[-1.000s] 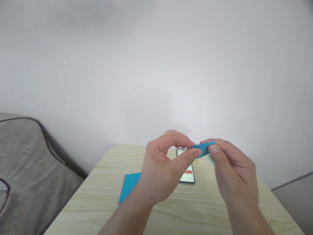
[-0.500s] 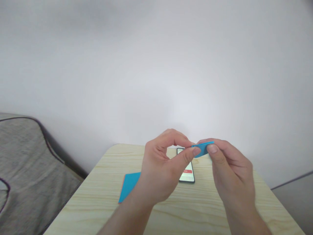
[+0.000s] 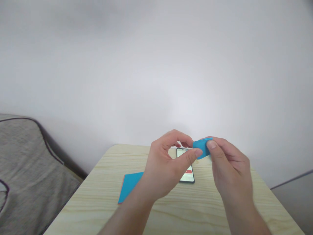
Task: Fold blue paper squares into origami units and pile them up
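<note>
A small piece of folded blue paper (image 3: pixel 202 146) is held up between both hands, above the table. My left hand (image 3: pixel 168 163) pinches its left end between thumb and forefinger. At the other end, the thumb of my right hand (image 3: pixel 231 166) presses on its near face, with the fingers behind it. Partly covered by my left forearm, a blue sheet of paper (image 3: pixel 129 186) with a thin orange edge lies on the table. A smartphone (image 3: pixel 187 176) with a lit screen lies beneath the hands, and my left hand hides part of it.
The pale wood-grain table (image 3: pixel 100 189) stands against a white wall (image 3: pixel 156 65). To the left is a grey fabric piece (image 3: pixel 26 173) with dark piping, perhaps furniture. A dark line (image 3: pixel 293 179) runs along the lower right wall.
The folded blue paper has tilted, so more of its broad face shows now. My left hand has shifted slightly to the right; my right hand has barely moved.
</note>
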`<state>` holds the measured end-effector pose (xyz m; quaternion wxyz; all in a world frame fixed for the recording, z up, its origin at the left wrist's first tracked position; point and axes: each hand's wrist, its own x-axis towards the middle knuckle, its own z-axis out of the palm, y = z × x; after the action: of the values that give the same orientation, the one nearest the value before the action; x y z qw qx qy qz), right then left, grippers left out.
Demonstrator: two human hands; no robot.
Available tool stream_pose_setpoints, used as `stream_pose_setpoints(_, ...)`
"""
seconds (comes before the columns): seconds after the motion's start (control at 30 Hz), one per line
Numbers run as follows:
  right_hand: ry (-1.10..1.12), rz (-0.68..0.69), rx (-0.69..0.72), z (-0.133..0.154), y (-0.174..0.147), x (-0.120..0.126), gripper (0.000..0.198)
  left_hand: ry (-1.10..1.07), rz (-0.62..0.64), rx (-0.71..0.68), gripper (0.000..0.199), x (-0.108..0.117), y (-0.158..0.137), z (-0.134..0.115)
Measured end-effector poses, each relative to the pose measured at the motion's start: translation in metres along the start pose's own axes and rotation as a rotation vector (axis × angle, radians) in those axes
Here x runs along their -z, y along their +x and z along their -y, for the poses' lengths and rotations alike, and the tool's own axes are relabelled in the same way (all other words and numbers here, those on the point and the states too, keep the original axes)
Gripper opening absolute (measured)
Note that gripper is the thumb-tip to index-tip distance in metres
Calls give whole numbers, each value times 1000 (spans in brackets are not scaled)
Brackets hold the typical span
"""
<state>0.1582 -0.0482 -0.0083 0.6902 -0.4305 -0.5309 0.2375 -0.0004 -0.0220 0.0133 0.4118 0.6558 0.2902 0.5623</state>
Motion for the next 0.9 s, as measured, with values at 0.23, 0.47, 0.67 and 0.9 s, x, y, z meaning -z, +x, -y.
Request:
stream_pose_setpoints(0.23, 31, -10, 14, -7, 3, 1, 19, 140, -20, -73, 6, -1, 0, -4)
stream_pose_setpoints(0.47, 43, 32, 51, -2, 6, 0, 15, 215, -53, -116, 3, 1, 1, 2)
stream_pose_setpoints(0.67, 38, 19, 36, -1, 8, 4, 9, 192, -47, -93, 4, 0, 2, 3)
stream_pose_setpoints(0.9, 111, 80, -15, -7, 9, 7, 7, -16, 18, 25, 14, -1, 2, 10)
